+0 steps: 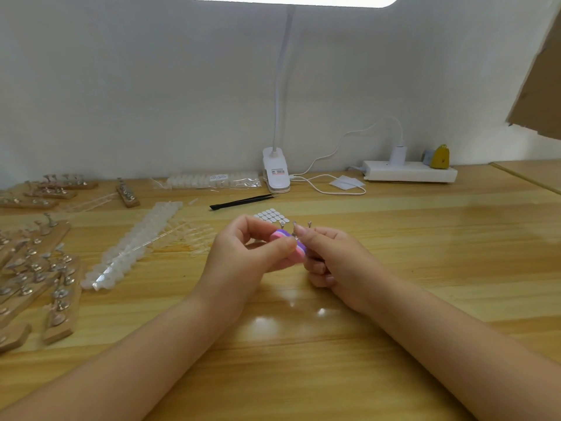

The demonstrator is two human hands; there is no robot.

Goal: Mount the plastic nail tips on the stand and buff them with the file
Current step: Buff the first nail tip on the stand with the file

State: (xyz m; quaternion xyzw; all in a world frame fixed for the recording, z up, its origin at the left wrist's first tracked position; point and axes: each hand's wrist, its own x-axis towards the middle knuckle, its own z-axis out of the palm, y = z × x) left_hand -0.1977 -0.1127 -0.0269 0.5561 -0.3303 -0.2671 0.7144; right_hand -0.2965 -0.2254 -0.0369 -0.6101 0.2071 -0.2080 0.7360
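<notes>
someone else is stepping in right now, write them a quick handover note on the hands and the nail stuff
Left hand: grips the pink and purple file, held up over the table.
Right hand: holds a stand; only its metal prongs show above the fingers, beside the file.
Whether a nail tip sits on those prongs is too small to tell, so check before buffing.
Supplies: loose strips of clear nail tips lie left of the hands, a bagged pack by the wall, sticky pads just behind the hands.
Left: many spare wooden stands at far left look bare, still to mount and buff.
</notes>
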